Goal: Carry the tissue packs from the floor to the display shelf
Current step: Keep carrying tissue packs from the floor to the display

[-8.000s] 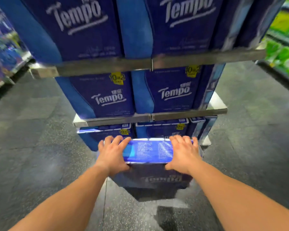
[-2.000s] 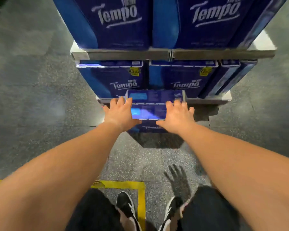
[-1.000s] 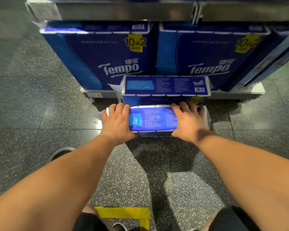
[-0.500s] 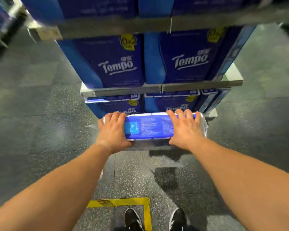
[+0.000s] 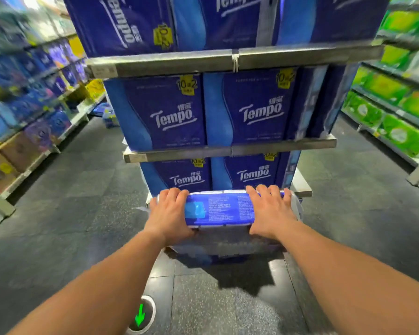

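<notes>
I hold a blue Tempo tissue pack (image 5: 221, 210) off the floor, its printed top face up, in front of the display shelf (image 5: 230, 151). My left hand (image 5: 171, 213) grips its left end and my right hand (image 5: 270, 210) grips its right end. The pack hangs level with the lowest tier of the shelf. The shelf's tiers are filled with dark blue Tempo packs (image 5: 169, 114) standing side by side. The pack's lower part is blurred.
Aisle shelving with blue and purple goods (image 5: 34, 97) runs along the left, green packs (image 5: 397, 112) along the right. A blue pack (image 5: 107, 114) lies on the floor at the back left. A round floor marker with a green arrow (image 5: 140, 315) sits near my feet.
Both hands have lifted the pack from the floor beside the shelf base and raised it. My view has tilted up, showing more tiers and the side aisles.
</notes>
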A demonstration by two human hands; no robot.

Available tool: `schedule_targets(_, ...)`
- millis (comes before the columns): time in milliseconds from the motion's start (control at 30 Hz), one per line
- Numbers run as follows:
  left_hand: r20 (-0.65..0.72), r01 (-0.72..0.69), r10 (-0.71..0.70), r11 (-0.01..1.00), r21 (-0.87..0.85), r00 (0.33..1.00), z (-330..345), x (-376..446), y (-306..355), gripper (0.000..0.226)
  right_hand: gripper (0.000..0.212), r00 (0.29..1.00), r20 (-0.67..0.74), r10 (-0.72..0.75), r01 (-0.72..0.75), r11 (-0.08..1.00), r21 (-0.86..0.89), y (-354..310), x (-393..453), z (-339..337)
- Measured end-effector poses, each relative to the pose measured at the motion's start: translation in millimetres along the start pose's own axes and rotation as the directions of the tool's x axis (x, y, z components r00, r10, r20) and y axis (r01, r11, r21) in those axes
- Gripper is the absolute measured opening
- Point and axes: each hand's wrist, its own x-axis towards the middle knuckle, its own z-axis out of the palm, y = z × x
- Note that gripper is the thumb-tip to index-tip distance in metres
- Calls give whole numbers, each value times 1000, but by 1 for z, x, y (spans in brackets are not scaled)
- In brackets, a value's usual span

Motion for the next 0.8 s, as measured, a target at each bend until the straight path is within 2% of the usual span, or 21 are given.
schedule_targets(233,-205,-1,10,999,44,979,-100,-48,38,110,106,983,-184,-11,2,999,-50,12,-62,-93)
schedule_targets(433,-397,-42,84,993,114,914,-181,-61,51,111,101,931,-364,7,-21,999,-34,11,-91,-171)
schedule_targets(567,-574,-47,127,987,151,809,-245,-54,47,110,100,841,-541,-18,-4,999,-39,4,-92,-228)
schedule_targets(667,-673,-51,146,986,159,725,-291,-43,38,106,99,742,-669,-51,9,998,-66,-1,-85,-274)
schedule_targets(800,-769,-106,167,986,130,617,-334,-27,27,102,106,646,-757,-101,27,994,-110,-6,-75,-322)
